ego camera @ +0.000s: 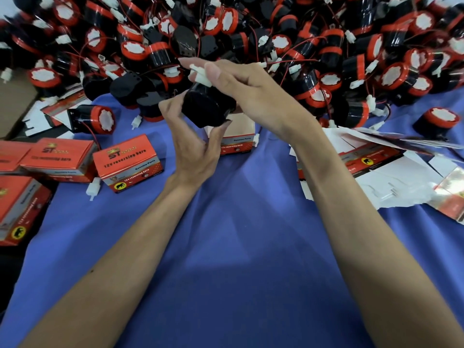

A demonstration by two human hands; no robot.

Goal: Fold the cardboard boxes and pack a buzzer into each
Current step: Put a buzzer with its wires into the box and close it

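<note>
- Fingers [169, 109] of left hand [193, 151] are gripping black buzzer [206, 108].
- Right hand [248, 91] fingers [193, 63] are pinching its white connector [200, 77].
- Closed boxes [128, 162] are lying at 9 o'clock.

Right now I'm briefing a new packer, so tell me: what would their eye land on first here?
The huge heap of red-and-black buzzers across the far side of the blue cloth grabs attention first. At centre, the left hand grips one black buzzer while the right hand pinches its white plug, over an open box. On the left sit closed orange boxes.
</note>
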